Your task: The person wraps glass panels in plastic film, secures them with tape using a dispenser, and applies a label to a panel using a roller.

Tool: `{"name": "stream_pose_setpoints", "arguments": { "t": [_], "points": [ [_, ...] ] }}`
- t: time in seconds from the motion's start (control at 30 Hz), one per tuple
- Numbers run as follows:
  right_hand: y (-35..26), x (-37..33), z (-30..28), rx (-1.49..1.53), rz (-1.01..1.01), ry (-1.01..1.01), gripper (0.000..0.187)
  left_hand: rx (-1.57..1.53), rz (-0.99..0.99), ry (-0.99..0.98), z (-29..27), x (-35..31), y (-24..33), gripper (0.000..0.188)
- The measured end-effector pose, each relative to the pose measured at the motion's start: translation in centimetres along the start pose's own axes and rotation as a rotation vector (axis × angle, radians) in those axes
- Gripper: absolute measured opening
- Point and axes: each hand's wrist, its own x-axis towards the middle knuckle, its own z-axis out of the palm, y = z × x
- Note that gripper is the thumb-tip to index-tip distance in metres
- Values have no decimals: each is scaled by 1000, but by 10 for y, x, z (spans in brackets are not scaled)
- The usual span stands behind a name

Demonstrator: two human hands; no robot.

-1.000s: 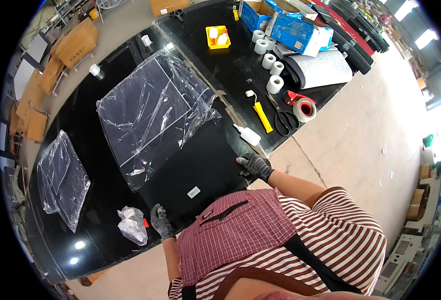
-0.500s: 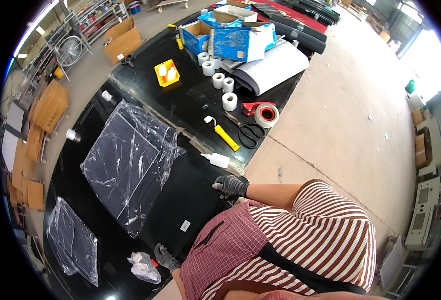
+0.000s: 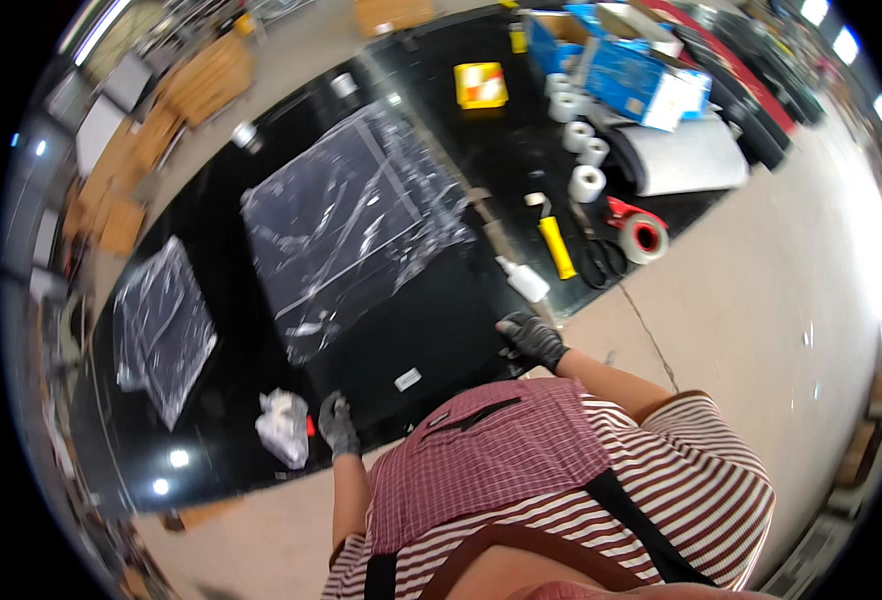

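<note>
A flat black panel [image 3: 439,325] with a small white label [image 3: 408,379] lies on the black worktable in front of me. At its left near corner my left hand [image 3: 338,425], in a grey glove, is closed on the edge. My right hand [image 3: 533,340], in a grey striped glove with bare fingertips, holds the right near corner; its underside fingers are partly hidden. Clear plastic film wraps a dark flat panel [image 3: 346,220] that adjoins the far edge of the black one. A white squeeze bottle [image 3: 525,280] lies just beyond my right hand, and a crumpled clear bag [image 3: 283,428] beside my left.
Another film-wrapped panel [image 3: 166,330] lies at the left. Toward the far right are a yellow-handled roller [image 3: 557,247], black scissors [image 3: 601,262], a red tape dispenser [image 3: 641,238], white rolls [image 3: 587,183], a yellow tray [image 3: 480,86], blue boxes [image 3: 621,80] and a grey rolled sheet [image 3: 686,158].
My view has turned, so the table and everything on it sits rotated and farther right. Both hands stay at the black panel's near corners; no other thing has visibly moved on the table.
</note>
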Motion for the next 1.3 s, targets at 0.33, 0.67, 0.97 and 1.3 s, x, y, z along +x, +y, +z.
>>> {"name": "stream_pose_setpoints", "arguments": {
  "t": [0.33,0.67,0.97,1.3],
  "points": [
    [21,22,-1,28,-40,92,37,305,1048,-289,56,-88,257,22],
    [11,20,-14,-15,2,38,29,-318,1567,-550,79,-214,371,29],
    [-3,13,-2,0,52,18,31,-226,1118,-584,46,-166,283,25],
    [-2,12,-2,14,42,1,26,1261,-196,-51,-124,0,114,110]
  ]
}}
